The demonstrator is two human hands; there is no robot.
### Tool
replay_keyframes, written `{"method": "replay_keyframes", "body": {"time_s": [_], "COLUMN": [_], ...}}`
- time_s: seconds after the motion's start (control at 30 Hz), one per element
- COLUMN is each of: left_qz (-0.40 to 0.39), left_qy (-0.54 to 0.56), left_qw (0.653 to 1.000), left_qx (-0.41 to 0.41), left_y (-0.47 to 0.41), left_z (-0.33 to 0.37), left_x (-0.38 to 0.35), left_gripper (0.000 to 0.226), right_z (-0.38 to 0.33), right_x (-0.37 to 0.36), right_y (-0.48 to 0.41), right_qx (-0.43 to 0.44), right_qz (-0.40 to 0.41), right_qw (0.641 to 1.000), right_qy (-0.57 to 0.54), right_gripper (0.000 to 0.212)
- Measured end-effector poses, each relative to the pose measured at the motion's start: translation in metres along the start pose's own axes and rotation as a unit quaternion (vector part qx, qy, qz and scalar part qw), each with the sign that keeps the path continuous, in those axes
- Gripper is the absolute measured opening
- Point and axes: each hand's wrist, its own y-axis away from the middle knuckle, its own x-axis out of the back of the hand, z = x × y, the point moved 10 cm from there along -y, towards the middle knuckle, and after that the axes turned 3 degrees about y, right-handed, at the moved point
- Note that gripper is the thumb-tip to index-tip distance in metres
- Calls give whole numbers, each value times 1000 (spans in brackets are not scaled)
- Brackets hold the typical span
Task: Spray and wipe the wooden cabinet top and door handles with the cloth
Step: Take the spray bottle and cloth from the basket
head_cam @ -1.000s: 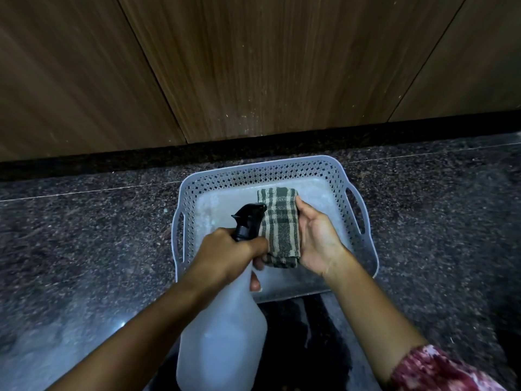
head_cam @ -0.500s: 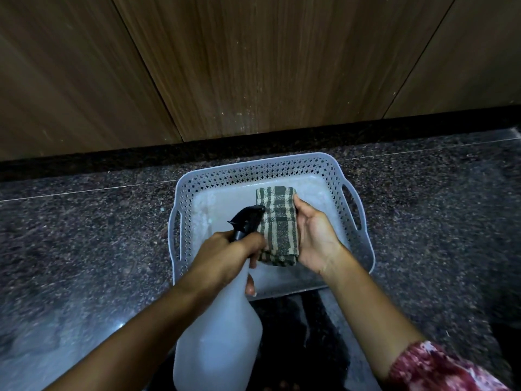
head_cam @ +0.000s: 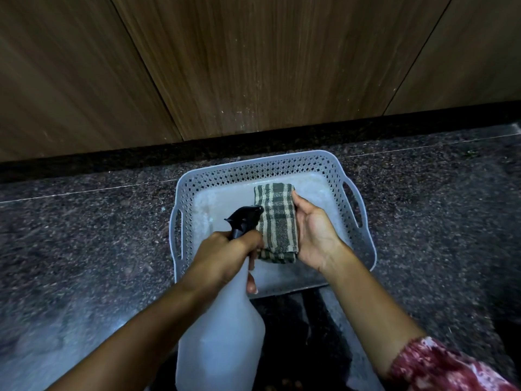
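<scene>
1 white spray bottle (head_cam: 222, 340) gripped by left hand (head_cam: 222, 258), folded checked cloth (head_cam: 277, 221) held in right hand (head_cam: 315, 235), above grey basket (head_cam: 253, 165)

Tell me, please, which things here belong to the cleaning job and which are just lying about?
For the job: spray bottle in left hand; checked cloth in right hand; wooden cabinet panels.
Lying about: plastic basket; speckled stone surface.

Dim, soft-edged, wide-angle bowing

Woven cloth (head_cam: 277, 221); perforated plastic basket (head_cam: 253, 172).
</scene>
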Motion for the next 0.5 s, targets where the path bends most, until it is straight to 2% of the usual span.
{"method": "replay_keyframes", "body": {"time_s": [0.13,0.27,0.4,0.5], "left_qz": [-4,-15,17,0], "left_qy": [31,13,28,43], "left_qw": [999,999,999,999], "left_qx": [-21,-37,-4,-7], "left_y": [2,2,-5,-4], "left_z": [3,8,-4,-4], "left_x": [1,-2,8,5], "left_gripper": [24,26,34,28], "right_z": [-1,2,5,6], "right_x": [-5,-2,-4,-4], "right_y": [1,0,2,4], "right_qx": [3,1,-8,-13], "right_qz": [-9,6,-7,-9], "right_qw": [1000,1000,1000,1000], "right_qy": [11,30,20,23], "right_gripper": [49,49,50,50]}}
